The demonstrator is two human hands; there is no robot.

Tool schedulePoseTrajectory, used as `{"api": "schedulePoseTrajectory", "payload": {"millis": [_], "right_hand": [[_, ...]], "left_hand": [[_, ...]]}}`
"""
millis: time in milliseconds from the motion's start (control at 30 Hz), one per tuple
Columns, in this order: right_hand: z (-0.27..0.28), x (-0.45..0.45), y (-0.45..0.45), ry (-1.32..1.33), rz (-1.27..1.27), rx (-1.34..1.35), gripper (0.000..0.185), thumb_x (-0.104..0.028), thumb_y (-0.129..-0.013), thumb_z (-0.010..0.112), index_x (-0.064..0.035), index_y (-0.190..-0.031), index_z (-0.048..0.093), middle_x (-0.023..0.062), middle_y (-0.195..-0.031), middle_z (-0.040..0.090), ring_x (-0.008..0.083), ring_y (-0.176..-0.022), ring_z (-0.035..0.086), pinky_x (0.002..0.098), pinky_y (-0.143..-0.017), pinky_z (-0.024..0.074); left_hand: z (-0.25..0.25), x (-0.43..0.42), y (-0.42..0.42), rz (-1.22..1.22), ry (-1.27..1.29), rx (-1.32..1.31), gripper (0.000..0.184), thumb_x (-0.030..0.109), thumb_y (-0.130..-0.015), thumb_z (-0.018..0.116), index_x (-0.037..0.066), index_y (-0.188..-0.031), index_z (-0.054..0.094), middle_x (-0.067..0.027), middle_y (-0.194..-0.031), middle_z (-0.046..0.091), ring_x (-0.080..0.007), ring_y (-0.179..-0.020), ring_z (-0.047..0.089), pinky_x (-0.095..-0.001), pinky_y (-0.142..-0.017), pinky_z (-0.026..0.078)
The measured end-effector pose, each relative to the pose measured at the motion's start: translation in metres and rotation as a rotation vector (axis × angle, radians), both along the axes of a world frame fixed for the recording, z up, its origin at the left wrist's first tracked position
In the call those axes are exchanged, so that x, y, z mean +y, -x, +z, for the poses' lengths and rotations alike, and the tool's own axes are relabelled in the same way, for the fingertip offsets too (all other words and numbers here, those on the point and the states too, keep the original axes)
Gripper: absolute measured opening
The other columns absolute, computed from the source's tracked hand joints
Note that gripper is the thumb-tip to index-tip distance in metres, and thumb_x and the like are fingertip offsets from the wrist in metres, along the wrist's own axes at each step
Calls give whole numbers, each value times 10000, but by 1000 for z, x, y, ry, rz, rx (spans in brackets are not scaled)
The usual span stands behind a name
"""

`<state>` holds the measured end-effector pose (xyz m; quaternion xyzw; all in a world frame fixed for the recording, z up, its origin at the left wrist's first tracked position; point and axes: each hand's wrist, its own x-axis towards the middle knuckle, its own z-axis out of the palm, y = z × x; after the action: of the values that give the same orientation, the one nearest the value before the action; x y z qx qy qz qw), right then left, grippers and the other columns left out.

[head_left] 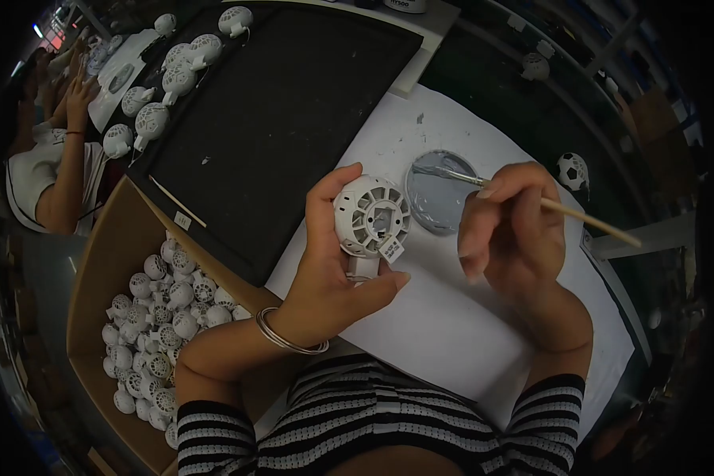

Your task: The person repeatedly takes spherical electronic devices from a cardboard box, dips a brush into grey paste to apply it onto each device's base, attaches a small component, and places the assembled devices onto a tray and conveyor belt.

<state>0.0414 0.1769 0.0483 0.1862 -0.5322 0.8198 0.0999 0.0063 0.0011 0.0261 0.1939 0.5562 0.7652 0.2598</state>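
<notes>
Between its thumb and fingers, my left hand (325, 270) holds a white openwork ball (365, 214) with a round slotted face turned up and a small printed tag (391, 249) at its lower edge. My right hand (520, 230) pinches a thin paintbrush (587, 218) by its wooden handle. The brush tip rests over a round dish (439, 208) of grey paint, its bristles at the paint near the upper left of the dish. The dish sits on white paper (444, 317), just right of the ball.
A cardboard box (95, 262) at lower left holds several white balls. More balls (152, 120) line the far edge of a black mat (285, 103), where a thin stick (176, 201) lies. A co-worker (51, 174) sits at upper left. A black-and-white ball (573, 171) is at right.
</notes>
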Motion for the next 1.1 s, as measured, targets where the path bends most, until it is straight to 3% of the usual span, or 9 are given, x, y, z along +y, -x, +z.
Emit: {"api": "schedulePoseTrajectory", "payload": {"millis": [67, 133, 167, 267, 400, 467, 633, 900, 1100], "right_hand": [[-6, -2, -1, -128, -144, 42, 210, -193, -883, 469, 15, -888, 499, 80, -615, 551, 110, -462, 482, 210, -417, 404], [-10, 2, 1, -892, -359, 389, 174, -138, -760, 630, 3, -771, 529, 98, -636, 564, 132, -482, 506, 221, -433, 412], [-12, -2, 4, -1002, -455, 553, 199, -85, -642, 707, -12, -660, 523, 105, -655, 574, 153, -489, 516, 236, -425, 419], [-18, -6, 4, -1141, -537, 750, 293, -61, -637, 726, -47, -665, 434, 157, -747, 610, 197, -530, 567, 248, -455, 453], [-10, 2, 7, -1146, -534, 778, 288, -35, -637, 711, -52, -637, 423, 160, -749, 612, 216, -555, 584, 263, -434, 458], [-6, 12, 11, -1145, -341, 887, 261, -28, -650, 690, -48, -644, 430, 165, -763, 613, 227, -575, 592, 282, -448, 471], [0, 19, 7, -1188, -259, 671, 255, -93, -649, 687, -41, -679, 439, 133, -732, 601, 223, -583, 580, 291, -479, 470], [8, 18, 7, -1206, -350, 505, 341, -199, -633, 708, -66, -751, 417, 103, -735, 586, 186, -611, 561, 264, -534, 465], [10, 18, 3, -1064, -334, 233, 465, -215, -606, 768, -100, -766, 347, 74, -748, 573, 117, -615, 526, 223, -571, 453]], "left_hand": [[-3, 2, 0, 35, -5, 34, 870, -89, -647, 610, 122, -1302, 77, -80, -1077, 389, -106, -904, 462, -227, -698, 448], [-8, 2, 1, 59, -9, 64, 875, -88, -642, 611, 124, -1301, 76, -82, -1076, 387, -106, -888, 466, -227, -685, 451], [-12, 3, 2, 52, -12, 113, 878, -85, -638, 612, 124, -1301, 76, -87, -1079, 384, -112, -900, 469, -231, -698, 454], [-12, 7, 1, 48, -22, 107, 878, -81, -633, 613, 123, -1300, 79, -92, -1081, 382, -124, -934, 469, -239, -732, 455], [-5, 6, 0, -46, 0, 8, 863, -65, -638, 624, 112, -1297, 96, -94, -1090, 382, -138, -993, 455, -251, -807, 436], [-2, 4, 2, -129, 41, 8, 853, -57, -638, 633, 107, -1293, 113, -94, -1090, 385, -136, -990, 453, -252, -816, 429], [-9, 7, 0, -274, 89, 27, 795, -19, -661, 654, 92, -1279, 166, -89, -1081, 397, -128, -984, 439, -257, -835, 410], [-11, 8, 2, -217, 113, 36, 524, 81, -814, 517, 94, -1253, 231, -50, -907, 478, -53, -695, 454, -174, -536, 406], [-15, 7, 4, -170, 11, -86, 525, 19, -768, 509, 107, -1227, 269, -55, -906, 479, -58, -654, 459, -182, -524, 411]]}}
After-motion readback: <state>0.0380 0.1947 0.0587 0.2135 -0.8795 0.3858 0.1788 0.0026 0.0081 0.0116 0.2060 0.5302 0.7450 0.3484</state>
